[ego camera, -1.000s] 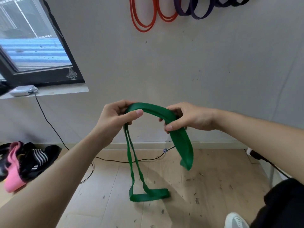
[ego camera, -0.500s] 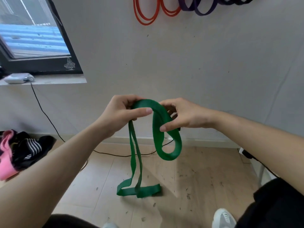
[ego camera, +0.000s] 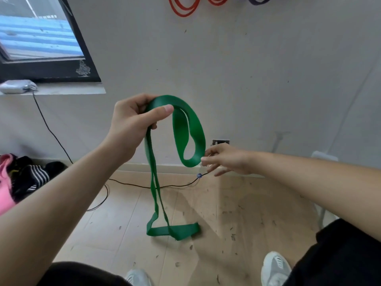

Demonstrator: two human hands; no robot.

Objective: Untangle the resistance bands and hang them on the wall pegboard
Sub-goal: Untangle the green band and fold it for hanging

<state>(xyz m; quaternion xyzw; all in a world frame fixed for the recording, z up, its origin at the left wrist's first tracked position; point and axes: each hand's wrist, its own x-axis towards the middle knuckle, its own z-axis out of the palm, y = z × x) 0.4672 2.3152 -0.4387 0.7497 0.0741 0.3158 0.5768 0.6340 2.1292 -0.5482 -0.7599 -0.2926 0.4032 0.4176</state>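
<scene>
My left hand (ego camera: 134, 120) grips the top of a wide green resistance band (ego camera: 183, 129) at chest height. One part of the band curls into a short loop on the right. Two long strands hang down, and their lower end lies on the wooden floor (ego camera: 237, 213). My right hand (ego camera: 224, 159) is lower, to the right of the short loop, fingers loosely spread, a fingertip at the loop's bottom edge, holding nothing. Red bands (ego camera: 183, 7) and a purple band (ego camera: 257, 0) hang on the wall at the top edge; their pegs are out of view.
A black window frame and sill (ego camera: 61, 89) with a small grey device (ego camera: 16, 86) are at the upper left. A black cable (ego camera: 144, 185) runs down the wall and across the floor. Pink and striped clothes (ego camera: 18, 178) lie at left. My two shoes (ego camera: 276, 269) stand below.
My right hand has let go of the band and dropped to the lower right. The short loop now hangs from my left hand alone. The view has tilted down.
</scene>
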